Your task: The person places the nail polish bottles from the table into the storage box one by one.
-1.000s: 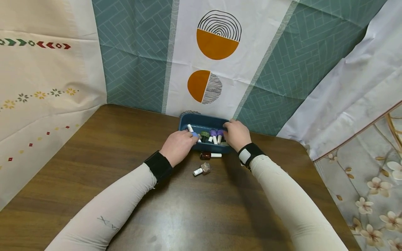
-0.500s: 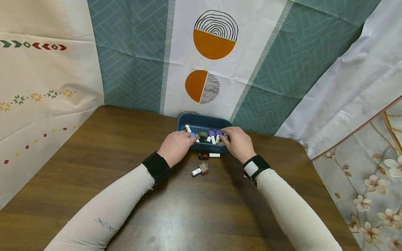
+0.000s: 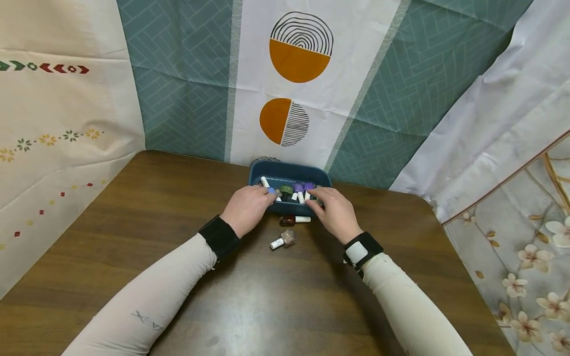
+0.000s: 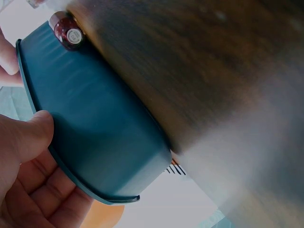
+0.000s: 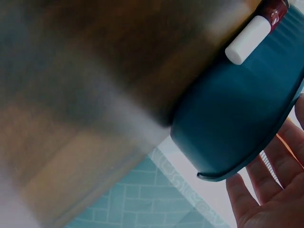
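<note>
A dark teal plastic bin (image 3: 291, 208) stands at the table's back edge, holding several nail polish bottles with white caps. My left hand (image 3: 246, 207) grips its front-left rim; in the left wrist view the thumb (image 4: 40, 128) lies over the rim and the fingers curl behind it. Right beside these fingertips is a periwinkle nail polish bottle (image 3: 271, 190). My right hand (image 3: 336, 212) reaches over the front-right rim, thumb and forefinger at the white cap (image 3: 307, 195) of a purple bottle. In the right wrist view its other fingers (image 5: 263, 183) are spread and fairly straight.
A dark red nail polish bottle (image 3: 287, 220) lies against the bin's front wall. Nearer on the wooden table (image 3: 249, 296) lies a glittery beige nail polish bottle (image 3: 288, 238). A patterned cloth (image 3: 187, 99) hangs right behind the bin.
My right hand has come from the bin's right end toward its front-right rim, its fingertips moving in by the purple bottles. The left hand stays at the rim; the view shifts slightly.
</note>
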Demonstrator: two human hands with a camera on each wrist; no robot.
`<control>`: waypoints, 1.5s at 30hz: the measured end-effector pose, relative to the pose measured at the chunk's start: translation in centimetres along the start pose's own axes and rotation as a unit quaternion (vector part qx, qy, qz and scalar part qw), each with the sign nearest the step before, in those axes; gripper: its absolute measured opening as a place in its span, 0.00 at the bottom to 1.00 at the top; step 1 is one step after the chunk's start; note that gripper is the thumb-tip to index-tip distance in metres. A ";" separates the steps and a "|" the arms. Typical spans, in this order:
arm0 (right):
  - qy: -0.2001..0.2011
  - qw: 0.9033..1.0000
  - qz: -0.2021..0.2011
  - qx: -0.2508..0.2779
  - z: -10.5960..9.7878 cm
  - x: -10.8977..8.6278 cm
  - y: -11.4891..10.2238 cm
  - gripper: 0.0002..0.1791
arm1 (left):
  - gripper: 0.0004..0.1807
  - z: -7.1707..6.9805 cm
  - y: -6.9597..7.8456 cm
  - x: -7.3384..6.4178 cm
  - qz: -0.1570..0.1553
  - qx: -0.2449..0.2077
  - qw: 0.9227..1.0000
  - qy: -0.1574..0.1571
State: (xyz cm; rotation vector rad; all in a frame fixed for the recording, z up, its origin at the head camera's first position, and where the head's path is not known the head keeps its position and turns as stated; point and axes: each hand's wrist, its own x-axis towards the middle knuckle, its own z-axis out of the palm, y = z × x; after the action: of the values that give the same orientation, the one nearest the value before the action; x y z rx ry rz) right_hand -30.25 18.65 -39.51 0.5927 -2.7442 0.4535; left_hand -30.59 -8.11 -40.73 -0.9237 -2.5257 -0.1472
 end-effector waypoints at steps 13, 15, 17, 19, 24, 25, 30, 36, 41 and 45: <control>0.012 0.999 -0.003 0.033 0.5 -1.7 -0.2 0.15 | 0.09 -0.1 0.4 -0.6 -0.019 -0.026 0.999 0.006; 0.016 0.999 -0.001 0.035 0.6 -1.8 -0.3 0.13 | 0.10 -0.2 0.4 -0.6 -0.021 -0.027 0.999 0.003; 0.021 0.999 0.002 0.036 0.6 -1.9 -0.3 0.12 | 0.10 -0.3 0.5 -0.6 -0.020 -0.029 0.999 0.001; 0.030 0.999 0.004 0.038 0.7 -1.9 -0.3 0.11 | 0.11 -0.4 0.5 -0.6 -0.019 -0.030 0.999 0.000; 0.036 0.998 0.015 0.045 0.9 -1.8 -0.5 0.10 | 0.12 -0.4 0.5 -0.5 -0.019 -0.027 0.999 0.004; 0.034 0.998 0.019 0.046 1.0 -1.8 -0.5 0.10 | 0.11 -0.4 0.5 -0.5 -0.019 -0.026 0.999 0.005; 0.022 0.998 0.047 0.046 0.8 -1.8 -0.7 0.10 | 0.07 -0.1 0.5 -0.4 -0.010 -0.032 0.999 0.009; 0.018 0.997 0.059 0.048 0.4 -1.5 -1.1 0.09 | 0.07 -0.2 0.4 -0.2 -0.007 -0.041 0.999 0.008; 0.014 0.997 0.069 0.040 0.0 -1.2 -1.2 0.08 | 0.07 -0.5 0.5 0.2 -0.004 -0.049 0.999 -0.011; -0.002 0.996 0.080 0.043 -0.2 -1.0 -1.1 0.09 | 0.08 -0.7 0.8 0.3 -0.003 -0.032 0.999 -0.025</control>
State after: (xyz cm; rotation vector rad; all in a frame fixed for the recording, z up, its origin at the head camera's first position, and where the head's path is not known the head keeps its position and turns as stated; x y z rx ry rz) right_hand -28.81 18.09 -39.40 0.3941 -2.7990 0.6123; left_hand -30.06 -7.51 -40.04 -0.9556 -2.5829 -0.2113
